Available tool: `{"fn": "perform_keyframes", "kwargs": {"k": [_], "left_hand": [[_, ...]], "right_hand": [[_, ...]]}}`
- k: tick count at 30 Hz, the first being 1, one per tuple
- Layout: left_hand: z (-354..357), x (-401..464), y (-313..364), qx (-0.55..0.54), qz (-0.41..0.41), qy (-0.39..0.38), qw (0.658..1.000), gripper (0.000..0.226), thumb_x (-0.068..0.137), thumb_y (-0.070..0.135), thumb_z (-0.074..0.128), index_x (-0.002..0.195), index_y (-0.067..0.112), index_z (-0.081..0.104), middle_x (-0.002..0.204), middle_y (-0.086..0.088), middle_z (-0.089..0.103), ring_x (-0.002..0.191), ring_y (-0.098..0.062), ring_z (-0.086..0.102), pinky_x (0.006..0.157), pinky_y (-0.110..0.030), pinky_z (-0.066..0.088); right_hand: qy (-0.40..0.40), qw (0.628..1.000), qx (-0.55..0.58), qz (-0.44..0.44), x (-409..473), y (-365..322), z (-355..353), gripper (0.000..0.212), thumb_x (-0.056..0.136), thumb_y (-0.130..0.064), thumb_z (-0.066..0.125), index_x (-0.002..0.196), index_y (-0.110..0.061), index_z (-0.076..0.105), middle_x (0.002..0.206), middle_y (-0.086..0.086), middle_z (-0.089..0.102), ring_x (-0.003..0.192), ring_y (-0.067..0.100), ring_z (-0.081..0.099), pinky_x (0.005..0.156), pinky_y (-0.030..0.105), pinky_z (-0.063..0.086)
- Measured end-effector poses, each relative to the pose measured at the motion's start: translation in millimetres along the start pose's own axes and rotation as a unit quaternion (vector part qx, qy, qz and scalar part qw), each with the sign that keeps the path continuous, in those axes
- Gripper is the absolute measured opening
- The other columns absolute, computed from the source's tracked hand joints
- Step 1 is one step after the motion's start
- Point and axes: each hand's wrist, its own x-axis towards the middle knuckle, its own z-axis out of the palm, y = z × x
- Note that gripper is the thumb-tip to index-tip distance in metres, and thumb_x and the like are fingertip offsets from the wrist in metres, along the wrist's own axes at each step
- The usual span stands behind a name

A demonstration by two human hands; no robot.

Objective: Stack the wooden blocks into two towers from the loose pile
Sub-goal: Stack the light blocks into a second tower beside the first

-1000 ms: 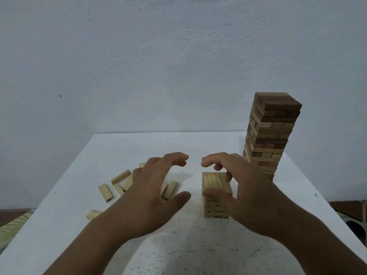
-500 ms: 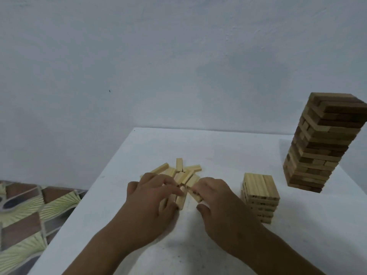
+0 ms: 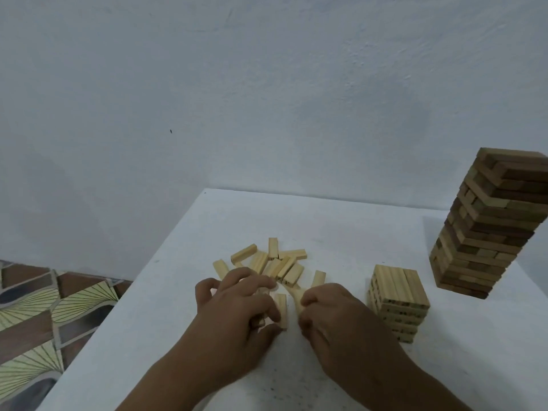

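Both hands curl onto blocks at the near edge of the loose pile: left hand grips one block, right hand pinches another. Step: gathering a layer for the short tower. Next: carry rightward, clear table between; tall tower stands close behind, near the right edge.
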Motion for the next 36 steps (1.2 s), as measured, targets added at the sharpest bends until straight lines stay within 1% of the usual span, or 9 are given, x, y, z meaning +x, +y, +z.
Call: {"fn": "perform_keyframes", "kwargs": {"k": [7,10,13,15,20,23,27,31,36], "left_hand": [[-1,-4,1,-0.014,0.017,-0.010,1.000,0.019,0.076,0.058,0.057,0.089,0.044,0.057,0.130,0.039,0.048,0.138,0.011,0.019,0.104,-0.038,0.010],[-3,-6,3,-0.009,0.016,-0.020,1.000,0.018,0.081,0.055,0.060,0.095,0.044,0.056,0.129,0.041,0.045,0.137,0.015,0.012,0.107,-0.036,0.006],[-3,-8,3,-0.016,0.014,-0.023,1.000,0.024,0.083,0.055,0.058,0.105,0.047,0.055,0.127,0.043,0.044,0.137,0.016,0.011,0.107,-0.035,0.004],[-1,-9,3,-0.016,0.021,-0.024,0.999,0.031,0.082,0.060,0.053,0.112,0.052,0.054,0.128,0.043,0.043,0.137,0.014,0.014,0.107,-0.037,0.006],[1,-6,5,0.004,0.030,-0.024,0.999,0.037,0.084,0.065,0.041,0.117,0.055,0.055,0.132,0.039,0.043,0.138,0.011,0.014,0.107,-0.039,0.006],[3,-6,6,-0.006,0.024,-0.012,1.000,0.038,0.081,0.065,0.037,0.112,0.055,0.057,0.128,0.037,0.049,0.138,0.008,0.021,0.105,-0.040,0.009],[8,-6,6,-0.007,0.026,0.001,1.000,0.034,0.081,0.065,0.044,0.107,0.052,0.061,0.122,0.037,0.055,0.136,0.006,0.031,0.104,-0.043,0.013],[10,-4,9,-0.007,0.036,0.000,0.999,0.035,0.081,0.065,0.045,0.109,0.051,0.061,0.123,0.038,0.054,0.135,0.009,0.028,0.107,-0.041,0.011],[10,-5,9,-0.009,0.033,0.004,0.999,0.031,0.080,0.063,0.052,0.106,0.048,0.061,0.121,0.039,0.056,0.134,0.008,0.031,0.106,-0.043,0.013]], "right_hand": [[-0.045,0.995,0.073,-0.044,-8,6,4,0.015,0.086,-0.023,0.050,0.088,-0.028,0.064,0.095,-0.014,0.061,0.094,0.005,0.053,0.077,0.027,0.050],[-0.009,0.996,0.086,-0.015,-9,7,3,0.019,0.088,-0.017,0.051,0.096,-0.029,0.064,0.103,-0.014,0.061,0.100,0.002,0.053,0.083,0.020,0.048],[0.028,0.999,0.018,0.008,-7,7,8,0.035,0.080,-0.009,0.055,0.109,-0.025,0.064,0.113,-0.010,0.063,0.107,0.007,0.054,0.092,0.013,0.038],[0.024,0.999,-0.037,0.011,-5,6,11,0.040,0.074,-0.012,0.060,0.112,-0.023,0.065,0.109,-0.011,0.066,0.100,0.010,0.059,0.084,0.015,0.039],[0.013,0.999,-0.034,0.002,-9,6,5,0.031,0.069,-0.017,0.067,0.099,-0.024,0.070,0.094,-0.014,0.067,0.085,0.007,0.059,0.067,0.019,0.053],[-0.013,1.000,-0.002,0.001,-15,7,1,0.019,0.078,-0.022,0.062,0.093,-0.025,0.072,0.091,-0.015,0.063,0.087,0.005,0.053,0.070,0.014,0.047],[-0.021,1.000,0.019,0.006,-20,8,2,0.013,0.079,-0.032,0.062,0.088,-0.031,0.071,0.092,-0.019,0.059,0.087,-0.001,0.046,0.067,0.006,0.033],[-0.036,0.997,0.068,0.013,-19,9,4,0.021,0.085,-0.040,0.059,0.096,-0.028,0.071,0.114,-0.019,0.056,0.104,-0.002,0.043,0.083,0.006,0.032],[-0.007,0.998,0.062,0.004,-20,9,11,0.020,0.083,-0.042,0.053,0.082,-0.028,0.068,0.095,-0.017,0.062,0.091,-0.001,0.051,0.076,0.013,0.045]]}}
